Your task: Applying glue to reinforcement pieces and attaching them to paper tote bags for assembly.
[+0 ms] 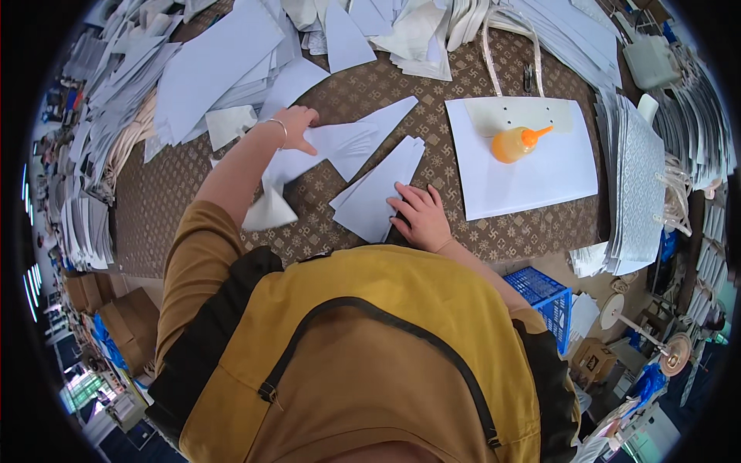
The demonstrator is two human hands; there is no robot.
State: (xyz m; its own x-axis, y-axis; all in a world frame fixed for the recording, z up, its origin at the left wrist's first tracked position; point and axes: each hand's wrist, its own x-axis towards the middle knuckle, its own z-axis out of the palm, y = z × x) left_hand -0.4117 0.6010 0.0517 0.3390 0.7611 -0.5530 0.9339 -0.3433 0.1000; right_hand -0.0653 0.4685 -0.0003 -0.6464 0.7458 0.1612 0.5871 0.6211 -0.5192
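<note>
My left hand (295,130), with a bracelet at the wrist, lies with thumb and fingers apart on a fan of white sheet pieces (349,144). Nothing shows in its grasp. Close to my body, my right hand (421,217) rests its spread fingertips on the edge of a small stack of white pieces (378,189). Right of that stack lies a white panel (525,185) with a cream strip and looped handles (490,58). An orange squeeze bottle (512,145) with a pointed nozzle lies on its side on the panel.
Piles of white sheets (220,58) cover the table's far left. A patterned brown cloth (305,202) covers the tabletop. Stacked panels (634,181) stand along the right edge, near a white jug (652,62). Below the table's right side is a blue crate (540,297).
</note>
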